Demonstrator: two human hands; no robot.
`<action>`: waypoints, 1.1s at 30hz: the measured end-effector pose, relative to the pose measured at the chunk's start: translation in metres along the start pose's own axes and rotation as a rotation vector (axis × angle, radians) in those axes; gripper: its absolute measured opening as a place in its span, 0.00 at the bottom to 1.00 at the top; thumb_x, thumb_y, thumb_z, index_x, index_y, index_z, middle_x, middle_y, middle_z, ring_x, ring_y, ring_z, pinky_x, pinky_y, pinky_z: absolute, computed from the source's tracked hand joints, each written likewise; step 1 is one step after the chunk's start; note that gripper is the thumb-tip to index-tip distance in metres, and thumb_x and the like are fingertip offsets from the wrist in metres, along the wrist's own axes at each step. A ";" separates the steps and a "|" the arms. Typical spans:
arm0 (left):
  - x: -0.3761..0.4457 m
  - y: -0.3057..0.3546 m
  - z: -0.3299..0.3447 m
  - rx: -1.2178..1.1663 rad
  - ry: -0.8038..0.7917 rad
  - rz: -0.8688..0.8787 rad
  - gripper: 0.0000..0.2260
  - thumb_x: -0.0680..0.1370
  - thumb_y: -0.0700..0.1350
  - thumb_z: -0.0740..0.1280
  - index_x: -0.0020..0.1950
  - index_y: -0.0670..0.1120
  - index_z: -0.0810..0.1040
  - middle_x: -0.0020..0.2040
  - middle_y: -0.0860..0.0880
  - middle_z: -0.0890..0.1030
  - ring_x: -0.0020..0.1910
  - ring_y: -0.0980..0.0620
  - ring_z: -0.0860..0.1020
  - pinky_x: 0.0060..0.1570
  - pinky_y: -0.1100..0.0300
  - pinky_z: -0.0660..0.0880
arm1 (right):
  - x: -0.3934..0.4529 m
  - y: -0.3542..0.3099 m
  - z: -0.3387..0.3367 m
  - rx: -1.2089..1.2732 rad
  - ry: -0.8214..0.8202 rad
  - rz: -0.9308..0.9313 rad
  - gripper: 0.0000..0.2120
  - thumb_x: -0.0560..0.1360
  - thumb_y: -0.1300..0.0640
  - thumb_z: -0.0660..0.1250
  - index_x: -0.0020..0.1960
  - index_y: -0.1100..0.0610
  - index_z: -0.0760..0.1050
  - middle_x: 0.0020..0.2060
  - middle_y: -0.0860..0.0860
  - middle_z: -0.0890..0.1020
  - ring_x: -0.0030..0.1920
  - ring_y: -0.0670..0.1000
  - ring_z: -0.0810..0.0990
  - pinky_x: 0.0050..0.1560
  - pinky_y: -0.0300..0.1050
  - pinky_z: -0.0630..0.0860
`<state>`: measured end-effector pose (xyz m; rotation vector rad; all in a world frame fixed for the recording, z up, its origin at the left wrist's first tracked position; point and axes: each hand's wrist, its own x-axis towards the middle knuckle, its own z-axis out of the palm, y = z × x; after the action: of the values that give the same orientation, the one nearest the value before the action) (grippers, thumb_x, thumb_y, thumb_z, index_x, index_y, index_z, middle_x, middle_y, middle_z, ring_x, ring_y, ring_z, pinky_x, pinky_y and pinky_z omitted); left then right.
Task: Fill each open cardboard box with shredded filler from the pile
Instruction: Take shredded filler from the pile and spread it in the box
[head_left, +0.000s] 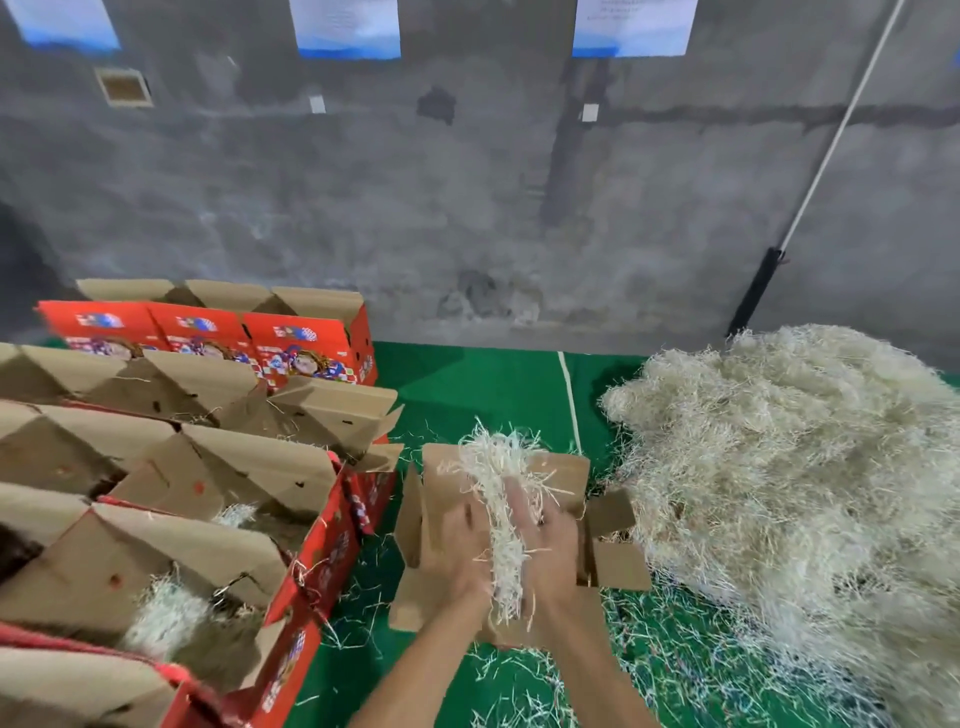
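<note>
Fingers (524, 501) of the right hand (545, 535) lie fairly straight along one side of a bundle of shredded filler (501, 499), while the left hand (467, 540) presses the other side, so the bundle is squeezed between the two palms rather than pinched; how far the left fingers curl cannot be told, as blur and strands hide them. Both forearms reach forward and slightly inward, wrists close together, directly above an open cardboard box (524, 525) with its brown flaps spread on the green floor (467, 384). To the right of this box lies the big pile (789, 467) of filler; to its left stand rows of red printed boxes (218, 467), several with some filler already inside. The step appears to be loading this box, and doing it well likely means lowering the bundle past the flaps before parting the palms, then spreading it evenly, since loose strands already scatter around the box.
</note>
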<state>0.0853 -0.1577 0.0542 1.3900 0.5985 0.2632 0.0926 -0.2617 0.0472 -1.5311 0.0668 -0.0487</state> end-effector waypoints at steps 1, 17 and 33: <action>0.008 0.001 -0.007 0.066 -0.038 0.009 0.16 0.82 0.59 0.57 0.41 0.50 0.71 0.34 0.57 0.69 0.30 0.58 0.69 0.35 0.59 0.76 | 0.004 0.000 -0.009 -0.057 -0.031 -0.036 0.18 0.76 0.37 0.66 0.44 0.53 0.76 0.25 0.46 0.76 0.24 0.48 0.73 0.25 0.39 0.72; 0.041 0.024 -0.027 0.203 0.106 0.113 0.14 0.82 0.42 0.60 0.36 0.48 0.69 0.32 0.51 0.71 0.29 0.57 0.70 0.37 0.58 0.72 | 0.042 -0.024 -0.017 -0.090 0.122 -0.054 0.22 0.75 0.38 0.66 0.41 0.58 0.77 0.26 0.48 0.80 0.25 0.53 0.73 0.27 0.46 0.75; 0.068 0.025 -0.072 0.114 0.137 0.195 0.21 0.84 0.48 0.59 0.30 0.45 0.67 0.23 0.51 0.64 0.24 0.51 0.61 0.26 0.56 0.55 | 0.074 -0.032 -0.048 -0.134 0.135 -0.015 0.12 0.81 0.48 0.64 0.47 0.55 0.78 0.24 0.47 0.69 0.21 0.45 0.65 0.21 0.39 0.63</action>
<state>0.1067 -0.0580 0.0571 1.5520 0.5986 0.4901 0.1631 -0.3167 0.0764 -1.6606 0.1689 -0.1624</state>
